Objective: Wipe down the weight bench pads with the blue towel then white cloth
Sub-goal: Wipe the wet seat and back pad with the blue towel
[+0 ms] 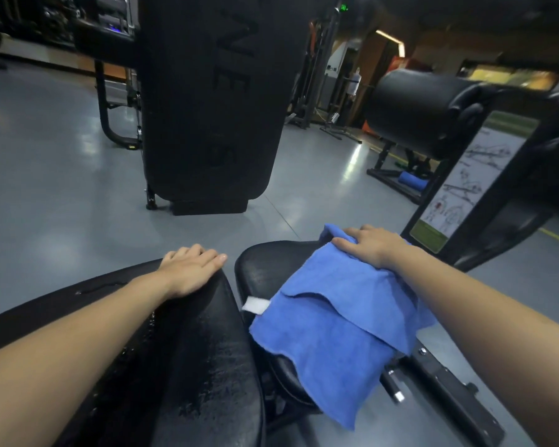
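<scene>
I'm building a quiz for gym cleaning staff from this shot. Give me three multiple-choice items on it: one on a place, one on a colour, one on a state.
1. Where does the towel lie?
A. on the floor
B. over the right-hand pad
C. on the upright back pad

2. What colour is the towel?
A. white
B. green
C. blue

3. How is the left hand?
A. flat on the left-hand pad
B. gripping the towel
C. raised in the air

Answers:
1 B: the blue towel drapes over the right-hand pad under the right hand.
2 C: it is plainly blue.
3 A: the left hand rests open on the left-hand pad.
</scene>
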{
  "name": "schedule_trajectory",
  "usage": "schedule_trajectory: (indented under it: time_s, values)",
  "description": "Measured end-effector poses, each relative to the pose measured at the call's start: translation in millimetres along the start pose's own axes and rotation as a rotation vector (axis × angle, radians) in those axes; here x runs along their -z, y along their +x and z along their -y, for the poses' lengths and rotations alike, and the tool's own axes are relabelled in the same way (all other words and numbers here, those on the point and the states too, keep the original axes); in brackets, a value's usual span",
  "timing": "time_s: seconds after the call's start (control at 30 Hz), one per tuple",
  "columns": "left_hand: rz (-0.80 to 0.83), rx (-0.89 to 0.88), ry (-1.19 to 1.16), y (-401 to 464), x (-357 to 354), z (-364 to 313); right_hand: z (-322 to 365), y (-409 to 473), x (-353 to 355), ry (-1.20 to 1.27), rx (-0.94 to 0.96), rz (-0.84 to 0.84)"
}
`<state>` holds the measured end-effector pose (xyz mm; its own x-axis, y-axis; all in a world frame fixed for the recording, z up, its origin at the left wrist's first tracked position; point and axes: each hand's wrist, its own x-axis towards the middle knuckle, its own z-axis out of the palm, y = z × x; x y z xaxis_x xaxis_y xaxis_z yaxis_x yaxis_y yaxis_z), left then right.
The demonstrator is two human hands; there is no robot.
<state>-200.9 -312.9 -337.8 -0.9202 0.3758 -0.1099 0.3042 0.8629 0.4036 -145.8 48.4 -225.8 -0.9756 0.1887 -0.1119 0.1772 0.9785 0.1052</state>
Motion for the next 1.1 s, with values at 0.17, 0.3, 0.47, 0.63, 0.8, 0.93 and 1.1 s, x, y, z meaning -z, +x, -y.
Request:
schedule_trajectory:
  time_s: [0.17, 0.3, 0.47, 0.63, 0.8, 0.93, 1.1]
  values:
    - [0.015, 0.003, -0.007, -2, 2, -1, -11, -4, -4, 0.011, -0.015, -0.044]
    - [0.020, -0.002, -0.007, -3, 3, -3, -9, -3, -6, 0.006, 0.010, -0.035]
    - [0.019, 0.002, -0.041, -4, 4, -2, 6, 2, -2, -0.056, 0.090, 0.009]
    - [0.014, 0.005, -0.078, -5, 5, -2, 62, 19, -7, -0.047, 0.268, 0.103]
    - [0.022, 0.007, -0.095, -3, 5, -2, 99, 27, -13, -0.007, 0.420, 0.138]
    - [0.025, 0.017, -0.092, -2, 4, -1, 121, 26, -18, -0.020, 0.509, 0.154]
    - [0.002, 0.021, -0.119, 2, 3, -1, 152, 13, -29, -0.166, 0.664, 0.087]
